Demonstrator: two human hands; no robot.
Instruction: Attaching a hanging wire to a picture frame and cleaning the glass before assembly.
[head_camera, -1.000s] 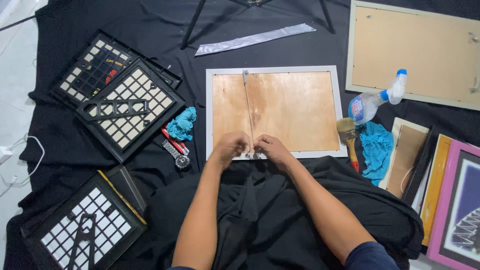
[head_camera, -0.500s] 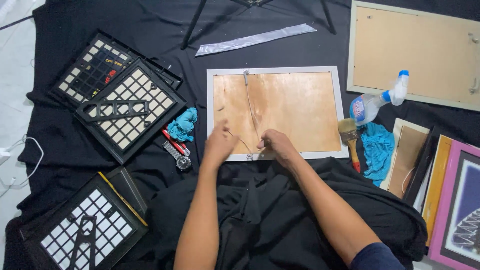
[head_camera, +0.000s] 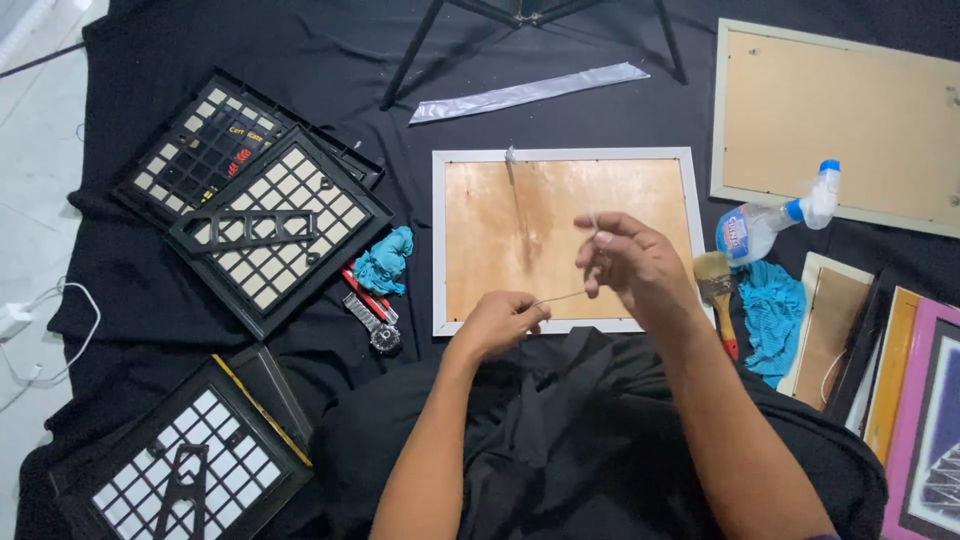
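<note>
A thin pale wire runs taut between the two hands, just above the lower edge of the white picture frame, which lies face down at the centre of the black cloth with its brown backing board up. The left hand pinches one end of the wire between thumb and fingertip at the frame's 6 o'clock edge; the right hand is closed on the other end, lifted over the board toward 4 o'clock. A second ago both hands were pressed together low on the bottom rail — now they have parted and the right one has risen, so the wire appears to have been drawn out to some length, and the work looks to have passed from the rail to handling the wire itself. A small metal fitting sits at the frame's 12 o'clock edge, with a faint line running down the board from it. Outward: at 9 o'clock of the frame lie a crumpled blue cloth and red-handled pliers; farther at 9 to 10 o'clock, stacked black grid frames; at 3 o'clock a paintbrush, a spray bottle and a teal rag; at 12 o'clock a grey strip — and at 2 o'clock a larger frame back.
</note>
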